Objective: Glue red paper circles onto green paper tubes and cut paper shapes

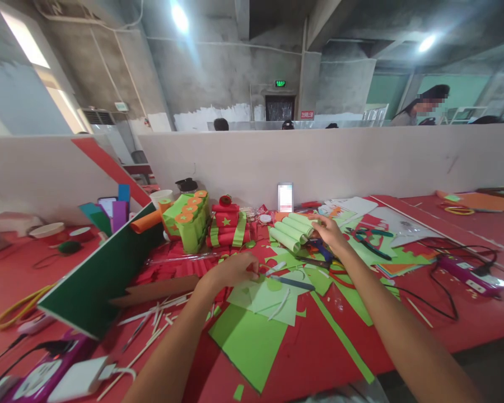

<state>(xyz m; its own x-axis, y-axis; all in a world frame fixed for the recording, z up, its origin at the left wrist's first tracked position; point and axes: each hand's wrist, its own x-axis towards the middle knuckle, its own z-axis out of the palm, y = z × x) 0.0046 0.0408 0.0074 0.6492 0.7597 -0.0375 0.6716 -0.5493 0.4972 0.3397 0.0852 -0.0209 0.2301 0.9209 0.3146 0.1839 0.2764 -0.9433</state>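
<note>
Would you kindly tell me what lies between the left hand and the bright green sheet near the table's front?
Paler green paper lies between the left hand and the bright green sheet, partly over that sheet, in the head view.

Both forearms are bare. The left forearm [172,341] enters near 7 o'clock and slants toward 1; its hand [235,270], just below centre near 6, bends at the wrist toward 3, fingers curled inward. The right forearm [386,308] enters between 4 and 5, its hand [328,230] reaching toward 10, fingers bent.
</note>
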